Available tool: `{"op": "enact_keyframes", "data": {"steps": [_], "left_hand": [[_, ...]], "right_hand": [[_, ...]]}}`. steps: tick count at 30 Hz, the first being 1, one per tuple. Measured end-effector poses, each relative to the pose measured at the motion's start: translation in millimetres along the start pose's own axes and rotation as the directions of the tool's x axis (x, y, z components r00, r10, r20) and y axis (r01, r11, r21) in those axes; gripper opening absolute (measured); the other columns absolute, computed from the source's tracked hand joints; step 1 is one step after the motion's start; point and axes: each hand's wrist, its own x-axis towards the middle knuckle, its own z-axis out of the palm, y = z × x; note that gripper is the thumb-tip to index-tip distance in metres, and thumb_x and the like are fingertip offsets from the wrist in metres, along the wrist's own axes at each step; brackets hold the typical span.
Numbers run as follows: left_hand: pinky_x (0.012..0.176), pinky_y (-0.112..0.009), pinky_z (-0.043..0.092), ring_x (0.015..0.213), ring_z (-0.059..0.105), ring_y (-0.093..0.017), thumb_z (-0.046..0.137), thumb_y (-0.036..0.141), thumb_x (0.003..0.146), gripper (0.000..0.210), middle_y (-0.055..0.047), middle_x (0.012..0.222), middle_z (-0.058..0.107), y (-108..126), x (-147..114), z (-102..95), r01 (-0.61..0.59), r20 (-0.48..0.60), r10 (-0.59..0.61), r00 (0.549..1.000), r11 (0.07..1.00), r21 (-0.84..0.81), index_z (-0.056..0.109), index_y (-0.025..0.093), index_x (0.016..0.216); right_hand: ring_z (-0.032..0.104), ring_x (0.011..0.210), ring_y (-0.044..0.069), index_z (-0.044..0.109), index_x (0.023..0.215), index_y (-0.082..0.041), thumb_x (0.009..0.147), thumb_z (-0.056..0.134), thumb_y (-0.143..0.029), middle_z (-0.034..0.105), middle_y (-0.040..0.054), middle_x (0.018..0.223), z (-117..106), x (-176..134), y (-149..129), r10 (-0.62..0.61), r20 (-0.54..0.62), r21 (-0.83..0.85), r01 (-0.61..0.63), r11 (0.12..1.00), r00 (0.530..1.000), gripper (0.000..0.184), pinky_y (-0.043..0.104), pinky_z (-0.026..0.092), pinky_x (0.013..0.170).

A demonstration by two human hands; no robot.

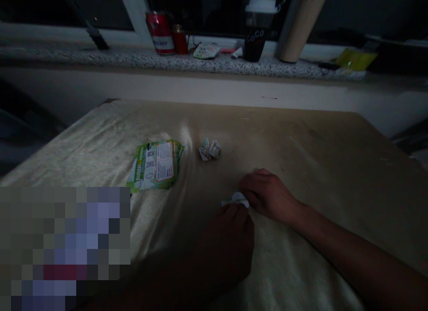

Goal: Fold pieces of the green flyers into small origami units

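Note:
A small folded piece of paper (pixel 238 197), white with a green streak, lies low over the cloth between my two hands. My left hand (pixel 230 235), in deep shadow, has its fingers bent down and closed on the paper's near edge. From the right, my right hand (pixel 267 192) is curled with its fingertips pinched at the paper's other end; the fingertips are partly hidden. Beyond them sits a crumpled-looking folded paper shape (pixel 210 149) with printed sides. To the left rests a stack of green printed leaflets or flat packets (pixel 155 166).
A shiny beige cloth (pixel 301 146) covers the table. Along the granite sill (pixel 127 59) stand a red can (pixel 161 33), a red lighter-like item (pixel 179 39), a CoCo cup (pixel 254 36), a cardboard tube (pixel 302 25) and something yellow (pixel 356 60). Pixel blocks hide the lower left.

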Motion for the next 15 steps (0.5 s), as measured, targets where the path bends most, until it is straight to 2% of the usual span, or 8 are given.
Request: {"op": "enact_keyframes", "data": {"steps": [2, 3, 7, 11, 15], "left_hand": [[0.081, -0.039, 0.054, 0.088, 0.064, -0.026, 0.056, 0.013, 0.084, 0.018, -0.013, 0.093, 0.07, -7, 3, -2.9, -0.006, 0.021, 0.008, 1.0, 0.996, -0.087, 0.07, 0.009, 0.095], [0.08, -0.038, 0.054, 0.086, 0.065, -0.024, 0.054, 0.01, 0.084, 0.018, -0.012, 0.091, 0.071, -12, 4, -3.8, 0.018, -0.004, -0.019, 1.0, 0.99, -0.139, 0.07, 0.01, 0.093], [0.079, -0.033, 0.052, 0.079, 0.066, -0.017, 0.052, 0.013, 0.09, 0.02, -0.003, 0.089, 0.072, -37, 13, -3.8, 0.211, -0.015, -0.238, 0.971, 0.888, -0.408, 0.071, 0.017, 0.096], [0.08, -0.034, 0.05, 0.086, 0.063, -0.02, 0.055, 0.02, 0.092, 0.017, -0.005, 0.092, 0.07, -53, 20, -3.4, 0.32, -0.048, -0.365, 0.93, 0.866, -0.384, 0.07, 0.016, 0.097], [0.078, -0.032, 0.048, 0.082, 0.062, -0.019, 0.056, 0.022, 0.091, 0.017, -0.005, 0.087, 0.069, -56, 25, -6.3, 0.322, 0.014, -0.344, 0.939, 0.863, -0.389, 0.071, 0.016, 0.091]], "right_hand": [[0.058, 0.071, 0.017, 0.061, 0.086, -0.019, 0.091, 0.05, -0.01, 0.066, 0.0027, 0.077, 1, -1, 1, -0.014, 0.004, -0.001, 0.014, 1.0, 1.0, 0.015, 0.032, 0.041, 0.078], [0.058, 0.072, 0.017, 0.061, 0.087, -0.019, 0.091, 0.049, -0.01, 0.066, 0.0027, 0.077, 2, -2, 2, -0.013, -0.001, 0.005, 0.013, 1.0, 1.0, 0.015, 0.033, 0.042, 0.078], [0.06, 0.076, 0.018, 0.059, 0.09, -0.019, 0.093, 0.05, -0.012, 0.067, 0.0033, 0.081, 3, -5, 2, 0.013, -0.055, 0.057, -0.01, 0.998, 0.998, 0.012, 0.034, 0.045, 0.081], [0.058, 0.072, 0.017, 0.057, 0.088, -0.02, 0.092, 0.057, -0.016, 0.064, 0.0025, 0.077, 0, -7, -2, 0.105, -0.125, 0.143, -0.087, 0.986, 0.987, 0.006, 0.03, 0.047, 0.071], [0.061, 0.073, 0.017, 0.058, 0.089, -0.021, 0.088, 0.061, -0.016, 0.066, 0.0034, 0.081, -1, -7, -6, 0.181, -0.139, 0.271, -0.138, 0.953, 0.974, 0.006, 0.028, 0.049, 0.067]]}}
